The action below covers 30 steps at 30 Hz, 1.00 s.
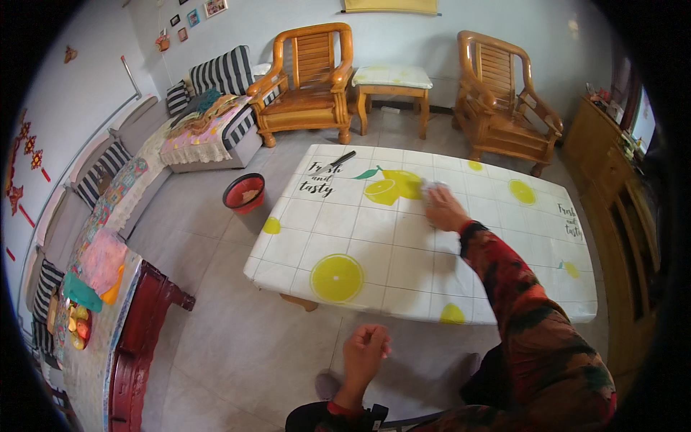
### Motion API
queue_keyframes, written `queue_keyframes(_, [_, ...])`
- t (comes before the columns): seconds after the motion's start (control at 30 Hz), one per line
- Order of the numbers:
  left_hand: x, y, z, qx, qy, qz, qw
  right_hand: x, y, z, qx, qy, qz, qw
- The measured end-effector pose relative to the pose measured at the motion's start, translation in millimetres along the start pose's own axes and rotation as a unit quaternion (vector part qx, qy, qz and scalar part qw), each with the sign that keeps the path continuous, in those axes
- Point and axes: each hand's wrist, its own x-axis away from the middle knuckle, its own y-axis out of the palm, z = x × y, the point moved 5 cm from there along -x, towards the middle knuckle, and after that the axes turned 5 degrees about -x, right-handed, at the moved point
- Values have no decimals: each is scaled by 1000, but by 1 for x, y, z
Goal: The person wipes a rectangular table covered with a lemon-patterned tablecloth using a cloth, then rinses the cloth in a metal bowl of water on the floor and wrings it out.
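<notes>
A rectangular table before me wears a white grid-patterned tablecloth [372, 259] printed with lemons and lettering. My right hand [445, 208] reaches across and presses down near the printed lemons in the middle. Under its fingertips is a small whitish cloth or tissue [435, 185], mostly covered by the hand. My left hand [367, 348] hangs in the air short of the table's near edge, its fingers curled in and nothing visible in them. At the far left corner of the table lies a knife [341, 159] with a black handle.
A red bin with a black rim [244, 193] stands on the floor left of the table. Two wooden armchairs [302, 81] and a covered side table [392, 76] line the far wall. A dark red cabinet [143, 324] is at left, a wooden cabinet [599, 146] at right.
</notes>
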Motion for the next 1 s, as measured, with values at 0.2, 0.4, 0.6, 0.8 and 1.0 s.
queue_keyframes(0.2, [6,18,-2,-2,6,-19,1000,264,4,148,34,154,-196,968])
queue_keyframes(0.4, [16,29,4,31,16,-53,998,458,-21,212,12,414,-233,880])
queue_keyframes(0.6, [18,25,10,24,11,-45,999,337,7,166,5,384,-229,895])
queue_keyframes(0.8, [22,14,18,21,28,-22,999,76,2,27,-155,260,-33,953])
queue_keyframes(1.0, [11,2,13,30,12,10,999,-82,-65,-176,-324,155,55,931])
